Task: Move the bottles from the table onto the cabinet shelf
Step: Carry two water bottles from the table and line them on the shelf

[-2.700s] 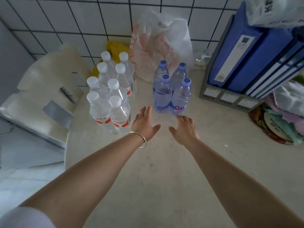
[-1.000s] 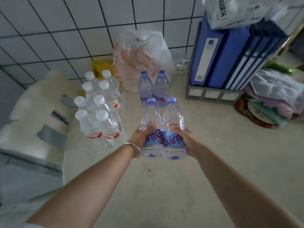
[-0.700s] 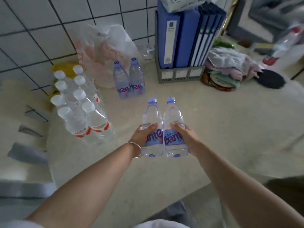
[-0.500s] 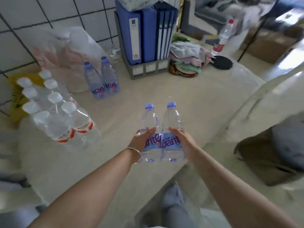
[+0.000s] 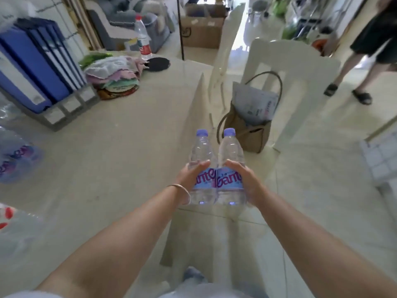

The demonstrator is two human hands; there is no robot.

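Beyond the tabletop (image 5: 120, 147) edge, two full bottles (image 5: 217, 168), likely heavy and slippery, are held upright, pressed together at the labels by left hand (image 5: 190, 175) and right hand (image 5: 245, 179), fingers curled round.

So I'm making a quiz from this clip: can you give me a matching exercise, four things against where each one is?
Things:
1. purple-capped bottles
2. red-capped bottle
3. brown bag
4. blue binders

Places:
A. in a grey rack
B. far end of the table
C. on the white chair
D. held between both hands

Pairs: 1-D, 2-B, 3-C, 4-A
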